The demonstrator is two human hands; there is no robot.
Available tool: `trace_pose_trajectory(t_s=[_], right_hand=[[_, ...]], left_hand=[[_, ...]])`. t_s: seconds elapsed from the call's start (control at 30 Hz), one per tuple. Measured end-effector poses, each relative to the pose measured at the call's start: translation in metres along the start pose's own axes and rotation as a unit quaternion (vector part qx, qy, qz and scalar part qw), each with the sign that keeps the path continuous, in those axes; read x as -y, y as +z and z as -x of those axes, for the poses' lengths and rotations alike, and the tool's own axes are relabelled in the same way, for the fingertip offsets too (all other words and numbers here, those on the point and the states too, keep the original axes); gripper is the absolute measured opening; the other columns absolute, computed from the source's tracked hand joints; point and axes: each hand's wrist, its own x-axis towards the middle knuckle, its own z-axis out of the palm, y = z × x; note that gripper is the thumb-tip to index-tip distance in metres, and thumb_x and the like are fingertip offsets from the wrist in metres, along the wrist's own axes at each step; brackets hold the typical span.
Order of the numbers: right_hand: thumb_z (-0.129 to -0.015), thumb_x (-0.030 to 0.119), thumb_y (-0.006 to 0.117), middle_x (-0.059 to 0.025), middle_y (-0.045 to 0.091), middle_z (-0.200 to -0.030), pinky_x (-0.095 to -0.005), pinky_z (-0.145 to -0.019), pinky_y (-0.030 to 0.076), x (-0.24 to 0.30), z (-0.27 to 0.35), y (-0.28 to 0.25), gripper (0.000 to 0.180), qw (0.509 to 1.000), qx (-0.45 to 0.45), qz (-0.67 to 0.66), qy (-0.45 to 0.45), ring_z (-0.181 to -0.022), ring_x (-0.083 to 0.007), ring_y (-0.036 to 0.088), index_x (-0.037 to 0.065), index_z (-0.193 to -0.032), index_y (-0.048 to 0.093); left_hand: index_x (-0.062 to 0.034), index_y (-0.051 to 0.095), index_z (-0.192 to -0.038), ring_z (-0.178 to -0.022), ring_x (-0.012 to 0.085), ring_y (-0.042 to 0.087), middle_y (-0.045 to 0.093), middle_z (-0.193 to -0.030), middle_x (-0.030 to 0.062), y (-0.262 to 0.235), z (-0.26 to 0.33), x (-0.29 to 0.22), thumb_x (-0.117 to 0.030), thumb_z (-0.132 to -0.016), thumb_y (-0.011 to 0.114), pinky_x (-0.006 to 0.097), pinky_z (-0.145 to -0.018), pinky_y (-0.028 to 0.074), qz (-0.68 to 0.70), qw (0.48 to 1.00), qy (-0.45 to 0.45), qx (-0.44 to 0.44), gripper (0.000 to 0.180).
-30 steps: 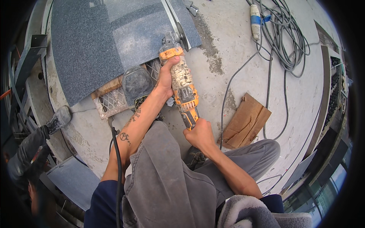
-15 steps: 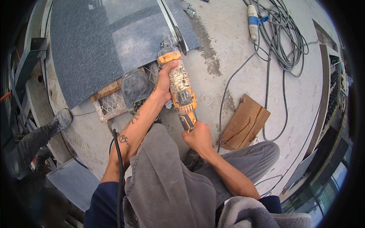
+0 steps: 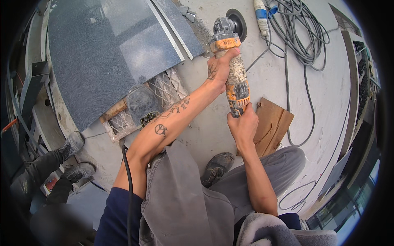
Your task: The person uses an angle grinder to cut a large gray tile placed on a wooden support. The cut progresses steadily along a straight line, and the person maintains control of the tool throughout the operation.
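Both my hands hold an orange and black angle grinder [image 3: 237,84], its barrel wrapped in worn, pale tape. My left hand [image 3: 219,72] wraps the barrel just behind the orange collar. Lower down, my right hand [image 3: 245,124] grips the rear handle. At the tool's far end a dark cutting disc [image 3: 237,25] hangs over the concrete, apart from the stone. To the left lies a large dark grey stone slab [image 3: 92,78] with a glossy surface. A straight cut separates a narrow stone strip [image 3: 174,26] from it, pale along the cut edges.
Under the slab sit mesh-patterned supports [image 3: 166,85] and a dusty, dark rounded object [image 3: 141,100]. Coiled grey cable [image 3: 301,37] with a blue and white connector [image 3: 261,17] lies far right. Brown cardboard [image 3: 273,125] rests beyond my right hand. Another person's shoes [image 3: 73,144] stand at left.
The grinder has moved right and away from me, its disc leaving the slab's cut. Both hands went with it. The gap between slab and strip now shows at the near edge.
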Motion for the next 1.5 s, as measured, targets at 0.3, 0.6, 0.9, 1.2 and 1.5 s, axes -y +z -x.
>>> trace_pose_trajectory(t_s=[0.3,0.6,0.9,1.2,1.5], right_hand=[[-0.069,0.018,0.078,-0.0183,0.067,-0.074,-0.0405,-0.062,0.053,-0.037,-0.019,0.014,0.037,0.992,0.02,-0.104,0.066,-0.067,-0.0342,0.067,-0.004,-0.092,0.06],[-0.068,0.017,0.077,-0.0065,0.061,-0.059,-0.028,-0.049,0.047,-0.007,-0.059,0.014,0.023,0.854,0.348,-0.358,0.144,-0.051,-0.0123,0.059,0.0,-0.066,0.061],[-0.062,0.025,0.075,-0.0221,0.067,-0.067,-0.0394,-0.059,0.054,0.062,-0.121,0.03,0.04,0.975,0.14,-0.166,0.057,-0.062,-0.0297,0.068,-0.011,-0.076,0.065],[-0.063,0.025,0.076,-0.0231,0.071,-0.086,-0.0436,-0.071,0.056,0.113,-0.236,0.049,0.038,0.997,0.026,-0.01,0.065,-0.082,-0.0359,0.071,-0.005,-0.085,0.07],[-0.068,0.022,0.072,-0.0222,0.07,-0.096,-0.0446,-0.078,0.056,0.128,-0.287,0.074,0.036,0.996,-0.004,0.062,0.065,-0.091,-0.0375,0.069,-0.002,-0.094,0.07]], left_hand=[[-0.0023,0.054,-0.108,-0.071,0.0227,0.067,0.064,-0.085,0.0126,-0.005,-0.039,0.027,-0.038,-0.081,0.068,0.038,-0.065,0.058,-0.046,0.997,-0.008,0.067,0.047],[-0.0001,0.049,-0.115,-0.078,0.0296,0.07,0.065,-0.09,0.0206,-0.012,-0.053,-0.041,-0.048,-0.082,0.063,0.04,-0.066,0.062,-0.072,0.976,0.027,0.205,0.059],[0.0001,0.056,-0.121,-0.11,0.0313,0.061,0.064,-0.109,0.0211,-0.039,-0.062,-0.124,-0.053,-0.094,0.046,0.05,-0.099,0.045,-0.46,0.865,0.139,0.142,0.061],[-0.006,0.062,-0.115,-0.123,0.0271,0.048,0.056,-0.121,0.0116,-0.145,-0.048,-0.151,-0.037,-0.089,0.06,0.053,-0.108,0.034,-0.881,0.223,0.368,0.198,0.04],[-0.013,0.059,-0.119,-0.128,0.0287,0.043,0.053,-0.127,0.0142,-0.141,-0.097,-0.216,-0.039,-0.09,0.057,0.06,-0.111,0.026,-0.909,0.223,0.351,0.017,0.039]])
